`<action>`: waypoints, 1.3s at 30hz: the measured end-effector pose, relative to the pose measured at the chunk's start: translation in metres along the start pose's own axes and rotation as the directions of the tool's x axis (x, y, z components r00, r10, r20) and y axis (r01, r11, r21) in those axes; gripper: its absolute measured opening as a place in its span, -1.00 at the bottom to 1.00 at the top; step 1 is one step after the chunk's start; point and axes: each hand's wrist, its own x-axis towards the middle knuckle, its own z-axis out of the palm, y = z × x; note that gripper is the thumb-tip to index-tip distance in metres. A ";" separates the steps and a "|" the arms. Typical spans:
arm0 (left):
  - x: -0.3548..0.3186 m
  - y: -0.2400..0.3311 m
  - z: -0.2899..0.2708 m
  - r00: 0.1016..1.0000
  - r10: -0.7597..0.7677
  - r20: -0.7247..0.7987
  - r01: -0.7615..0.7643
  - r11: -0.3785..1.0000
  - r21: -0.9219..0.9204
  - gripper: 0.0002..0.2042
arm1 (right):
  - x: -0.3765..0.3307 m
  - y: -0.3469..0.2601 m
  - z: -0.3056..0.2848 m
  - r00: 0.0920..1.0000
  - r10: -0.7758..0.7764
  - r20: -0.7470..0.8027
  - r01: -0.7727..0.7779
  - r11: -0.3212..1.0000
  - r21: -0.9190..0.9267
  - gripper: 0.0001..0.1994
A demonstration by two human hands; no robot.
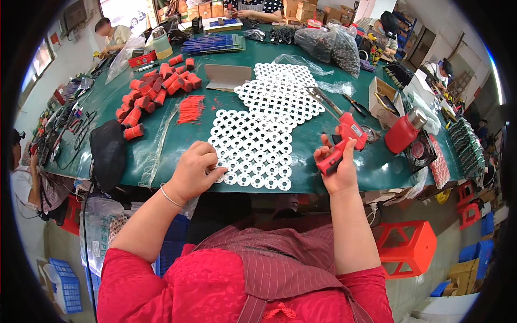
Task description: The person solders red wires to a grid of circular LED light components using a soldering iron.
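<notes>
Two hands at the green table's [161, 134] near edge. My right hand [338, 167] is clamped around a red glue gun [344, 141]; my left hand [195, 171], fingers curled together, touches the white bobbins [258, 145] laid out in rows.

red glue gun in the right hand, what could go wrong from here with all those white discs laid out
1. The red glue gun in the right hand points over the white discs; a drip could land on the wrong ones.
2. The left hand rests at the near edge of the sheet of discs, close to the table edge, so a nudge might push some off.
3. The red bottle stands beside the right hand and could get knocked.
</notes>
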 end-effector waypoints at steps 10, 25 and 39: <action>0.072 -0.027 0.005 0.977 0.092 -0.192 -0.044 0.969 0.244 -0.78 | -0.007 0.000 -0.002 0.999 0.024 -0.031 -0.024 1.000 0.009 -0.43; 0.190 -0.146 0.091 0.503 -0.841 0.201 0.814 0.383 -0.436 -0.77 | 0.001 -0.001 0.005 0.998 0.009 -0.065 -0.013 0.998 -0.057 -0.45; 0.195 -0.129 0.086 0.651 -0.679 0.338 0.584 0.165 -0.795 -0.92 | 0.001 0.004 0.008 0.997 -0.037 -0.069 0.037 0.999 0.001 -0.42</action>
